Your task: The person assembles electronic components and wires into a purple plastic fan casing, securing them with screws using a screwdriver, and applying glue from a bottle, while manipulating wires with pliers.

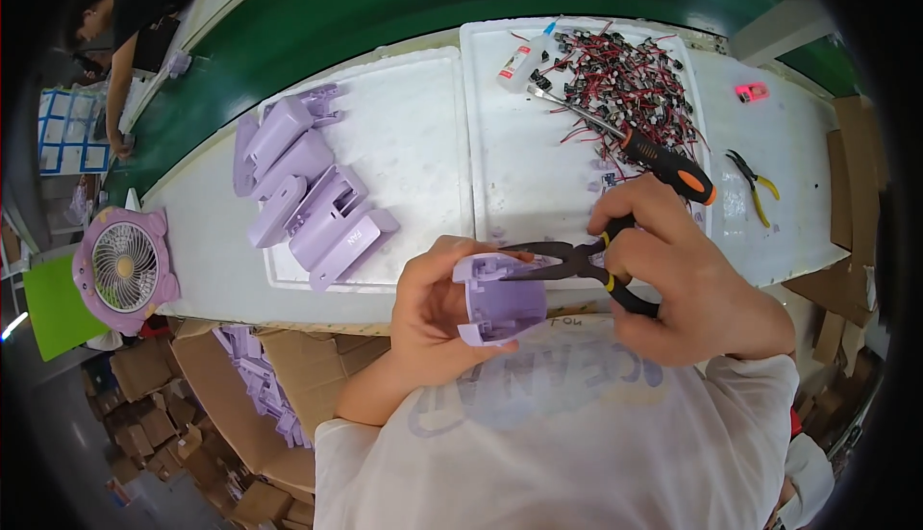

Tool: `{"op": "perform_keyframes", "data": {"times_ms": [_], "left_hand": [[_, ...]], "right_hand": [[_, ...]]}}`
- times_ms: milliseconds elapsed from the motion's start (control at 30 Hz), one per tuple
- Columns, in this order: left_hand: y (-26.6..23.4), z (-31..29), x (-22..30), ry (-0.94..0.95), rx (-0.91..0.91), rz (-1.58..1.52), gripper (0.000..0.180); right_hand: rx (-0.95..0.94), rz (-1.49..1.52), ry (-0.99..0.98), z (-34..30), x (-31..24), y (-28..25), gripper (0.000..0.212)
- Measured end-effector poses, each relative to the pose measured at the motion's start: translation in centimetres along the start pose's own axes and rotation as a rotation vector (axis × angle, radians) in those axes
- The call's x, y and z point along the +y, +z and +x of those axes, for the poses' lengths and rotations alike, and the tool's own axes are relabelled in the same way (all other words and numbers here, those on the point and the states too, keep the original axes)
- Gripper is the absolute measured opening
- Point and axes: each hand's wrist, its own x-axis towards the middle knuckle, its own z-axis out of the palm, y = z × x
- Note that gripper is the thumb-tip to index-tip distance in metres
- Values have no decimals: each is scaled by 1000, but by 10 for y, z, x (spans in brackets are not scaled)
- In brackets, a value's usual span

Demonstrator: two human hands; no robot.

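Note:
My left hand [428,314] is wrapped round a purple plastic housing [505,309], its hollow inner side facing up. In my right hand [673,275] is a pair of long-nose pliers [577,261] with black and yellow handles. The jaws point left and reach over the housing's upper edge; whether they grip anything there is hard to see. Past my right hand lies a screwdriver [663,160] with a black and orange handle, its shaft on a heap of small circuit boards with red and black wires [625,83].
Several purple housings [308,184] lie on the left white foam tray [423,145]. A glue bottle [524,63] stands by the wires. Yellow-handled cutters [755,189] and a red-lit gadget [752,93] lie right. A fan [125,268] stands left, above a carton [221,376] of purple parts. Another person [120,88] works far left.

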Motion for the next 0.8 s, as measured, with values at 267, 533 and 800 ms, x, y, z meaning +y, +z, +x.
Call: {"op": "perform_keyframes", "data": {"times_ms": [267,533,800], "left_hand": [[-1,-1,3,11,15,231,91],[-5,2,-15,304,-57,230,59],[-9,5,-8,397,-122,218,26]], "right_hand": [[9,-60,-45,4,1,6,28],[102,-80,-49,2,3,14,33],[230,-403,-305,3,2,12,53]]}}
